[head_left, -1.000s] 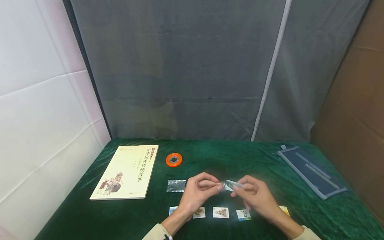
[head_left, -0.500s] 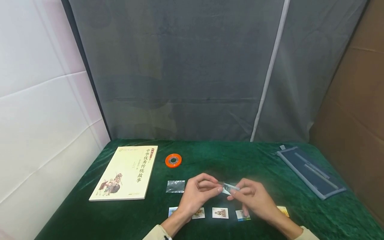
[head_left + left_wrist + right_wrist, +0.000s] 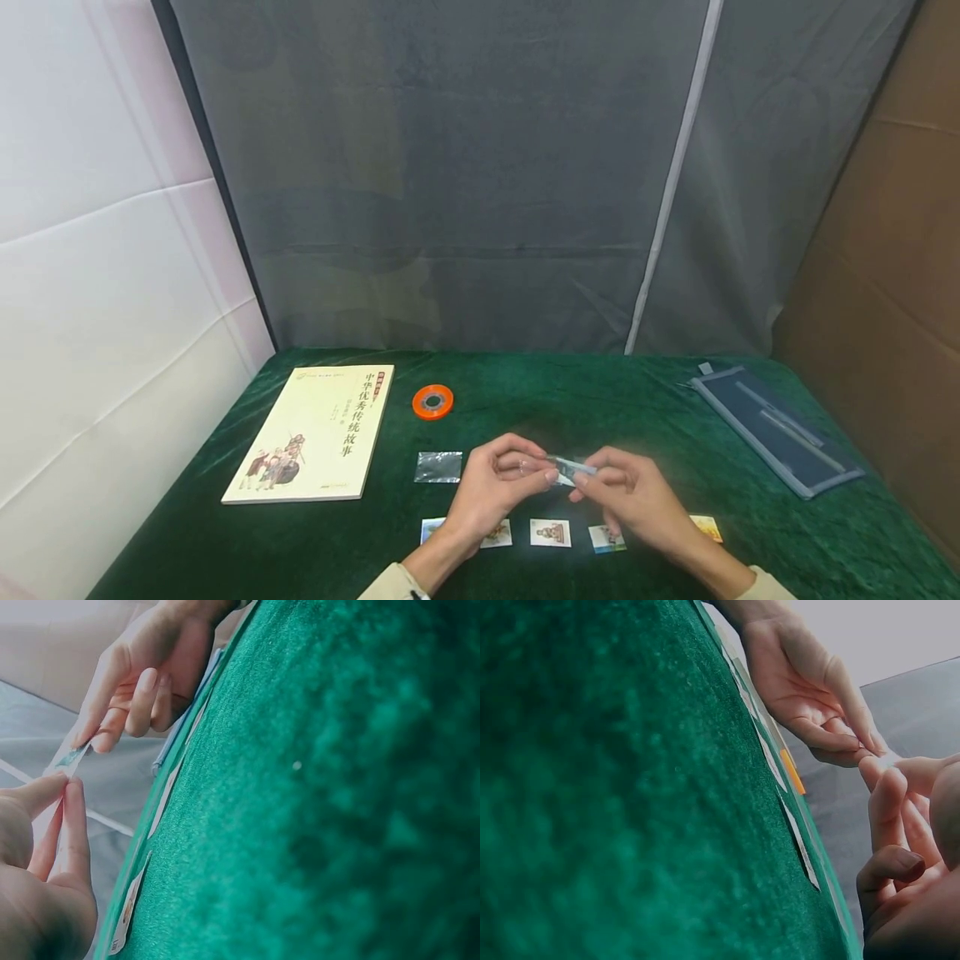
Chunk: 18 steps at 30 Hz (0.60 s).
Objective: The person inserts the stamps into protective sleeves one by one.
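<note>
Over the middle of the table, my left hand (image 3: 495,483) pinches a small clear plastic sleeve (image 3: 562,481) between thumb and fingertips. My right hand (image 3: 637,496) pinches a small stamp (image 3: 579,468) with a grey-teal picture, tilted at the sleeve, which it overlaps in the head view. The left wrist view shows the stamp (image 3: 73,756) between both sets of fingertips, raised above the green cloth. Beneath the hands lies a row of several stamps, among them one with a seated figure (image 3: 551,532) and a yellow one (image 3: 706,527); my left wrist partly covers others.
Another clear sleeve (image 3: 438,467) lies flat left of my hands. Behind it sits an orange ring-shaped roll (image 3: 420,409). A cream book (image 3: 322,433) is at the left, and a dark mesh pouch (image 3: 765,417) with slim items inside at the right. Grey curtain (image 3: 450,208) hangs behind the table.
My right hand has shifted slightly left, bringing the stamp closer to the left fingertips and tilting it so that it overlaps the sleeve. The left hand stays almost still.
</note>
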Available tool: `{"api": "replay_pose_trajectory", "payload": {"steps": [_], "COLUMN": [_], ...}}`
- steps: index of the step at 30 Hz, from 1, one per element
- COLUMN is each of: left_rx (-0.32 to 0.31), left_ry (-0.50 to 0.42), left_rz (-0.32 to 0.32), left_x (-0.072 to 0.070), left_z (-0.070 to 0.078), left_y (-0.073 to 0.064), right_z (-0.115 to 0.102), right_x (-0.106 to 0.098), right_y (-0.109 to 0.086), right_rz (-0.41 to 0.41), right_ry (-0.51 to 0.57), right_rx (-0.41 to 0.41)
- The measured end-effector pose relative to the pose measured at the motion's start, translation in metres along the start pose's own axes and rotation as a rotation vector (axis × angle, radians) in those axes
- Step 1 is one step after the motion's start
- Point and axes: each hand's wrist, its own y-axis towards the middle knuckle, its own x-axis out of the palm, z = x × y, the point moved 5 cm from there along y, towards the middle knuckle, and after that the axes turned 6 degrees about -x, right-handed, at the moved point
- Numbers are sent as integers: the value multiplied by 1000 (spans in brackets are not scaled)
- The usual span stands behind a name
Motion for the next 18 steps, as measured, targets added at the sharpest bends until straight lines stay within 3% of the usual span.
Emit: {"api": "replay_pose_trajectory", "payload": {"steps": [7, 14, 18], "left_rx": [2, -18, -11], "left_ry": [-3, -1, 5], "left_rz": [8, -6, 5], "left_x": [-1, 0, -1], "left_z": [-1, -2, -2], "left_y": [0, 0, 1], "right_z": [0, -2, -2], "right_x": [-3, -1, -2], "right_y": [0, 0, -1], "right_rz": [60, 10, 23], "right_ry": [-7, 5, 1], "right_rx": [-6, -26, -23]}}
